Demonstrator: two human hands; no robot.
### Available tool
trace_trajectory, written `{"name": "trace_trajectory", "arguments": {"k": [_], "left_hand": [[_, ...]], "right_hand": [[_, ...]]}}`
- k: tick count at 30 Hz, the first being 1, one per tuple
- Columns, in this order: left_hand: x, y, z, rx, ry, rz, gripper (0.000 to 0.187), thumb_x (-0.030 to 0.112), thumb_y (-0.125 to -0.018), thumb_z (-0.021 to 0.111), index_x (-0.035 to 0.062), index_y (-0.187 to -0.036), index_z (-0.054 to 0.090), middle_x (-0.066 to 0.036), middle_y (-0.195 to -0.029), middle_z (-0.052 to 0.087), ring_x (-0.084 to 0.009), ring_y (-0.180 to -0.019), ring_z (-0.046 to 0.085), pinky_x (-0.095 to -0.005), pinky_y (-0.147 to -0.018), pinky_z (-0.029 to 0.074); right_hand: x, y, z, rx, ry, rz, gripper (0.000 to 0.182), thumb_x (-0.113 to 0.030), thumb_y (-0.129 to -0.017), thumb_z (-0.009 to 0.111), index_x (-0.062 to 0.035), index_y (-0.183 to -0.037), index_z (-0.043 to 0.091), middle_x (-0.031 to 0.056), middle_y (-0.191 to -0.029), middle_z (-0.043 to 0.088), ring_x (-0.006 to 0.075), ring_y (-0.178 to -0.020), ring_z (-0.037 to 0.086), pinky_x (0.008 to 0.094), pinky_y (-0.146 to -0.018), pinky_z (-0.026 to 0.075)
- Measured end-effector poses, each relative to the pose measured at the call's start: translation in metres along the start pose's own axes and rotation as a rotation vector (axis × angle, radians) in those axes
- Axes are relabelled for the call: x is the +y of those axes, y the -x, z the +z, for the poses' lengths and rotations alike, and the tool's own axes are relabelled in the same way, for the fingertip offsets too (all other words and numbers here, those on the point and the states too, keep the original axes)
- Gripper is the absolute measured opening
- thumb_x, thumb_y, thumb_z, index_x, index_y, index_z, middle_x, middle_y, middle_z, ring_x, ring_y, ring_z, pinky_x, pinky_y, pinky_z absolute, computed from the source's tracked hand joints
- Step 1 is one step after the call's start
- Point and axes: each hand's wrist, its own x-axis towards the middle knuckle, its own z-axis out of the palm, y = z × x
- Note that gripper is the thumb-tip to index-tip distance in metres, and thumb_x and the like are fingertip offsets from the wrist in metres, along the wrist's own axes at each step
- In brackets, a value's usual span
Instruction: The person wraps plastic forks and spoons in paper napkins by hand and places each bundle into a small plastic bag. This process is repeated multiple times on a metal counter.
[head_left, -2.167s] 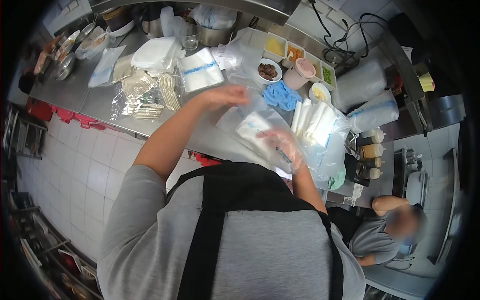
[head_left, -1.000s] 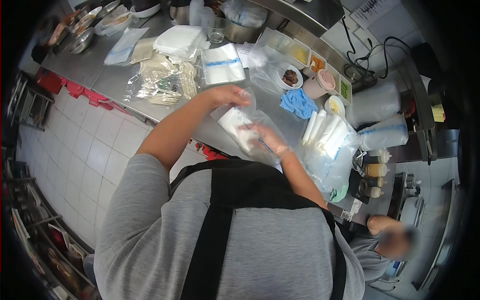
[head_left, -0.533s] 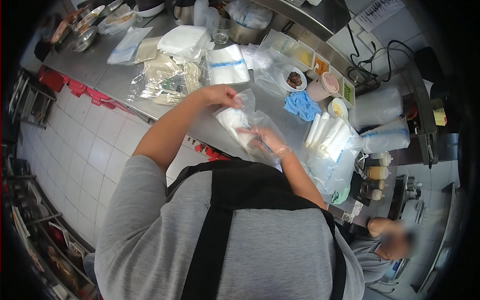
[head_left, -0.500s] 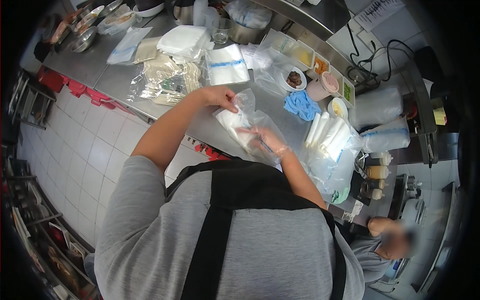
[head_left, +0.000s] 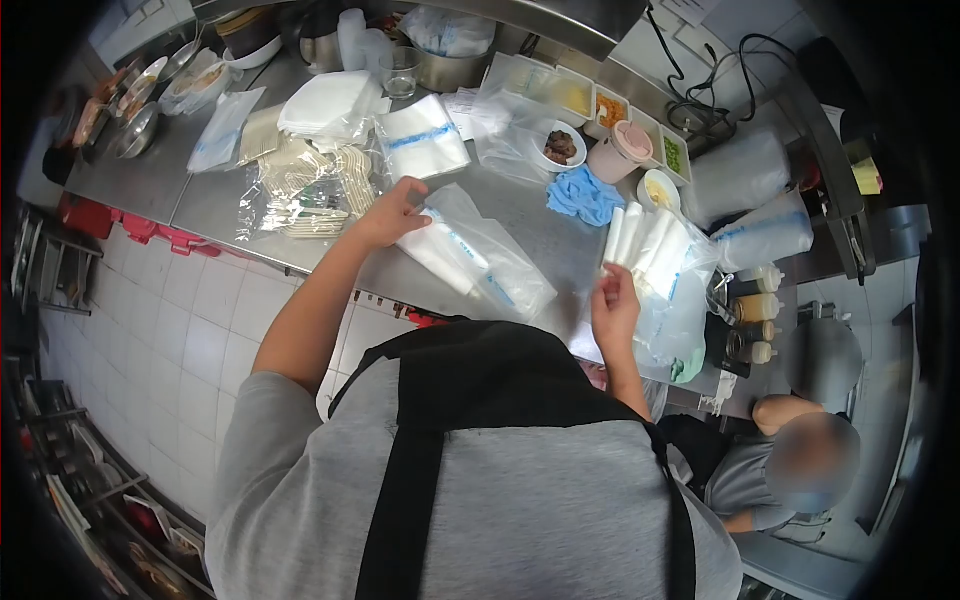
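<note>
My left hand [head_left: 396, 214] is at the upper left edge of a clear plastic bag [head_left: 508, 262] with white rolled contents and blue print. Its thumb touches the bag, with a gap between thumb and index finger. The bag lies slanting across the counter's front edge. My right hand [head_left: 613, 302] has its fingers pinched together at the lower end of a white plastic roll [head_left: 617, 236]. More white rolls [head_left: 660, 252] lie beside it on a plastic bag. The exact hold at the fingertips is small and partly hidden.
Packed cutlery [head_left: 315, 190] and white packets [head_left: 425, 138] lie on the steel counter [head_left: 400, 285]. A blue cloth [head_left: 585, 195], a bowl of dark food [head_left: 561, 147], a pink tub [head_left: 622, 150] and sauce bottles [head_left: 757, 307] stand right. A co-worker [head_left: 760, 470] is at lower right.
My right hand has come out of the clear bag and moved right to the rolls. My left hand has loosened from the bag's corner, and the bag lies flatter. The view has shifted.
</note>
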Motion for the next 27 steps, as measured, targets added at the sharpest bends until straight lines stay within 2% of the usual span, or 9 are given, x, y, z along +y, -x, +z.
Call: {"name": "trace_trajectory", "arguments": {"k": [4, 7, 10, 13, 14, 16, 19, 22, 27], "left_hand": [[0.002, 0.003, 0.005, -0.064, -0.084, 0.173, 0.032, 0.011, -0.078, 0.069, 0.0097, -0.109, 0.062, -0.006, -0.084, 0.055, -0.0193, -0.078, 0.054, -0.0317, -0.073, 0.046], [-0.005, 0.004, 0.003, -0.156, -0.197, 0.292, 0.035, 0.007, -0.077, 0.069, 0.0125, -0.111, 0.065, -0.006, -0.094, 0.056, -0.0197, -0.081, 0.054, -0.0305, -0.074, 0.045], [0.000, 0.007, 0.002, -0.149, -0.176, 0.265, 0.038, 0.000, -0.073, 0.068, 0.0122, -0.110, 0.066, -0.005, -0.098, 0.056, -0.0176, -0.080, 0.052, -0.0276, -0.072, 0.043], [0.008, 0.019, 0.003, -0.190, -0.002, 0.240, 0.043, -0.007, -0.071, 0.067, 0.0091, -0.110, 0.066, -0.002, -0.100, 0.056, -0.0125, -0.082, 0.051, -0.0245, -0.072, 0.042], [0.008, 0.019, 0.003, -0.205, 0.073, 0.247, 0.042, -0.008, -0.070, 0.067, 0.0075, -0.109, 0.066, -0.002, -0.102, 0.056, -0.0121, -0.083, 0.052, -0.0248, -0.073, 0.043], [0.009, 0.014, 0.007, -0.236, 0.198, 0.267, 0.040, -0.010, -0.070, 0.066, 0.0049, -0.107, 0.066, -0.002, -0.105, 0.056, -0.0114, -0.085, 0.054, -0.0252, -0.076, 0.044], [0.017, 0.009, 0.014, -0.287, 0.351, 0.268, 0.040, -0.011, -0.072, 0.064, 0.0031, -0.109, 0.064, -0.003, -0.112, 0.055, -0.0106, -0.088, 0.056, -0.0256, -0.080, 0.046], [0.042, 0.005, 0.015, -0.343, 0.480, 0.230, 0.052, -0.010, -0.073, 0.063, 0.0050, -0.122, 0.056, -0.006, -0.121, 0.053, -0.0108, -0.091, 0.057, -0.0258, -0.083, 0.047], [0.095, -0.006, 0.026, -0.333, 0.580, 0.289, 0.080, -0.008, -0.073, 0.064, 0.0110, -0.144, 0.033, -0.007, -0.134, 0.045, -0.0134, -0.095, 0.059, -0.0250, -0.081, 0.049]], "right_hand": [[-0.071, -0.007, 0.042, -0.173, 0.098, -0.679, 0.041, -0.010, -0.083, 0.062, -0.0079, -0.123, 0.056, 0.0157, -0.119, 0.058, 0.0285, -0.110, 0.057, 0.0399, -0.092, 0.045], [-0.051, -0.004, 0.077, -0.317, 0.367, -0.884, 0.042, -0.018, -0.082, 0.063, -0.0086, -0.123, 0.056, 0.0131, -0.125, 0.056, 0.0342, -0.114, 0.053, 0.0413, -0.097, 0.042], [-0.006, -0.018, 0.077, -0.129, 0.501, -0.569, 0.052, -0.026, -0.080, 0.067, -0.0084, -0.127, 0.052, 0.0169, -0.132, 0.050, 0.0369, -0.119, 0.048, 0.0429, -0.100, 0.039], [-0.036, -0.047, 0.060, -0.260, 0.065, -0.223, 0.068, -0.029, -0.077, 0.072, -0.0057, -0.134, 0.044, 0.0202, -0.135, 0.046, 0.0373, -0.126, 0.043, 0.0420, -0.105, 0.033], [-0.037, -0.061, 0.064, -0.224, 0.137, -0.399, 0.081, -0.035, -0.071, 0.077, -0.0064, -0.137, 0.040, 0.0206, -0.134, 0.047, 0.0357, -0.123, 0.046, 0.0416, -0.104, 0.034], [-0.041, -0.080, 0.083, -0.293, 0.015, -0.416, 0.086, -0.034, -0.068, 0.080, -0.0059, -0.138, 0.038, 0.0181, -0.127, 0.053, 0.0293, -0.114, 0.053, 0.0407, -0.100, 0.039], [-0.053, -0.095, 0.086, -0.720, -0.179, -0.178, 0.066, -0.025, -0.073, 0.078, -0.0035, -0.129, 0.049, 0.0119, -0.112, 0.062, 0.0195, -0.102, 0.059, 0.0362, -0.092, 0.045], [-0.066, -0.091, 0.060, -0.820, -0.371, -0.053, 0.036, -0.012, -0.080, 0.071, -0.0021, -0.113, 0.060, 0.0048, -0.094, 0.066, 0.0124, -0.088, 0.061, 0.0289, -0.082, 0.048], [-0.085, -0.074, -0.059, -0.316, -0.607, -0.028, 0.018, -0.008, -0.084, 0.067, -0.0052, -0.101, 0.064, 0.0015, -0.088, 0.065, 0.0091, -0.079, 0.060, 0.0235, -0.073, 0.048]]}}
